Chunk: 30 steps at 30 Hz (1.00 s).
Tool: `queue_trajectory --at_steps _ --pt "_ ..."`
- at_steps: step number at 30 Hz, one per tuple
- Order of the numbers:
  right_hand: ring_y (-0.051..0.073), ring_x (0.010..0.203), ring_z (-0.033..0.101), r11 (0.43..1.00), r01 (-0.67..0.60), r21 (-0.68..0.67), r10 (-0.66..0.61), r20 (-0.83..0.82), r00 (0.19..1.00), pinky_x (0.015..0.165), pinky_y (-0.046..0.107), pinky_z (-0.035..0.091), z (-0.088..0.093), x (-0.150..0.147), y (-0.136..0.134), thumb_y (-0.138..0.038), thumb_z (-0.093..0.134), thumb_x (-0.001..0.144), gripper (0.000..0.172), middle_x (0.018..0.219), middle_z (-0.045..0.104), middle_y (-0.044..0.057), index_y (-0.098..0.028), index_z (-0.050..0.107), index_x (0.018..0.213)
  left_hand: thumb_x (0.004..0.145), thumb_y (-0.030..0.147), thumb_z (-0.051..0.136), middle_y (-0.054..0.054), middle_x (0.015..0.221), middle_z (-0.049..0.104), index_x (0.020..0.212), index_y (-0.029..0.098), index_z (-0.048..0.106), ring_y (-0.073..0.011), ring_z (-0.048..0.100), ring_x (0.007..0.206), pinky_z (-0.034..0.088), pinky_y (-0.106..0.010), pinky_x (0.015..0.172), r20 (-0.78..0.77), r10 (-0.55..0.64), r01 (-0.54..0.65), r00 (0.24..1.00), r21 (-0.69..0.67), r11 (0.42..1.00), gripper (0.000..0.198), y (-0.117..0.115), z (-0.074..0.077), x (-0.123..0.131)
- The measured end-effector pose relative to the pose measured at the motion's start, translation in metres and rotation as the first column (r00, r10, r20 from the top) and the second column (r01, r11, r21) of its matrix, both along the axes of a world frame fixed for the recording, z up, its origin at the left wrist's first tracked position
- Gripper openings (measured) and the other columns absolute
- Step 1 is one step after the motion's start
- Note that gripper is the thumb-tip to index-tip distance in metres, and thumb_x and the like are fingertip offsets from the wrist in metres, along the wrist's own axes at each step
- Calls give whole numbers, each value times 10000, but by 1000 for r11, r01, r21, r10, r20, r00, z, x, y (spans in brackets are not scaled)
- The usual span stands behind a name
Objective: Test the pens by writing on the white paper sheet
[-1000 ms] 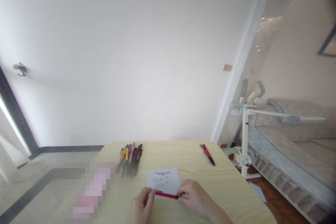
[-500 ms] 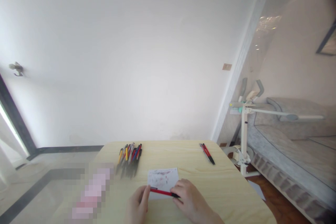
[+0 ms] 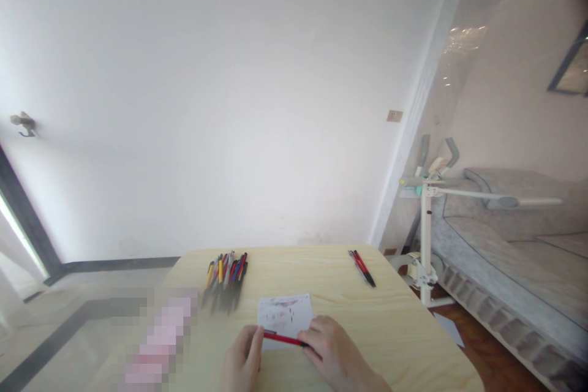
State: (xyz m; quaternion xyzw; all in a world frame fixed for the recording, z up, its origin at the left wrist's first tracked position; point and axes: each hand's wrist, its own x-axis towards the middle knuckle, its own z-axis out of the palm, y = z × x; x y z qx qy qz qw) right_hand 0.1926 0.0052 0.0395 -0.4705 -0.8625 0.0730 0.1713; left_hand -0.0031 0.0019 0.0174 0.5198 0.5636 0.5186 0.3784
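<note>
A red pen [image 3: 283, 338] with a dark tip end lies nearly level between my two hands, above a sheet of white paper [image 3: 285, 311]. My left hand [image 3: 244, 352] pinches its left end, where the clip shows. Around the dark right end, the fingers of my right hand [image 3: 331, 346] are closed, covering most of the tip. Red and dark scribbles mark the paper, whose lower part is partly behind the pen and hands.
Left on the wooden table [image 3: 390, 331] lies a bunch of several pens [image 3: 226, 278]. Two pens [image 3: 362, 268] rest at the far right. A white exercise machine [image 3: 427, 239] and a grey sofa [image 3: 496, 245] stand right of the table. A white wall [image 3: 239, 104] rises behind.
My right hand has closed further over the pen's dark end, so less of it shows. The pen stays between both hands; the view has shifted slightly.
</note>
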Motion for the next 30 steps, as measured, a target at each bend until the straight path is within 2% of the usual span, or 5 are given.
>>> queue_trajectory --at_steps 6,10,14,21,30 --pt "162 807 509 995 89 34 -87 -50 995 730 254 361 7 15 9 -166 517 809 126 814 599 3 -228 624 830 733 593 454 90 426 388 838 172 560 -124 413 412 340 -218 435 -14 -37 37 999 -19 999 447 0 -3 1" --pt "165 799 532 976 212 46 -204 -144 968 713 250 393 10 37 27 -144 477 812 180 846 592 23 -220 618 895 744 588 435 88 419 375 755 181 555 -126 419 418 341 -222 456 -60 -45 44 997 -30 999 425 0 -5 0" --pt "181 791 553 924 375 74 -356 -190 915 727 264 411 0 69 54 -161 442 820 204 850 597 51 -191 626 904 763 570 408 76 426 380 655 188 544 -131 434 434 344 -229 475 -120 -68 65 990 -31 997 420 0 -6 -1" --pt "198 908 561 831 542 126 -523 -153 838 811 275 402 -28 114 86 -143 432 794 278 970 609 81 -170 616 1001 778 544 385 62 448 413 592 193 518 -136 457 457 338 -230 494 -196 -90 85 976 -34 996 419 0 -4 -1" --pt "206 937 560 769 634 84 -636 2 772 827 264 382 -30 122 95 -135 407 813 289 999 601 93 -173 637 985 764 574 384 56 435 419 577 195 522 -138 452 445 333 -230 476 -215 -97 92 972 -37 995 445 1 -5 0"
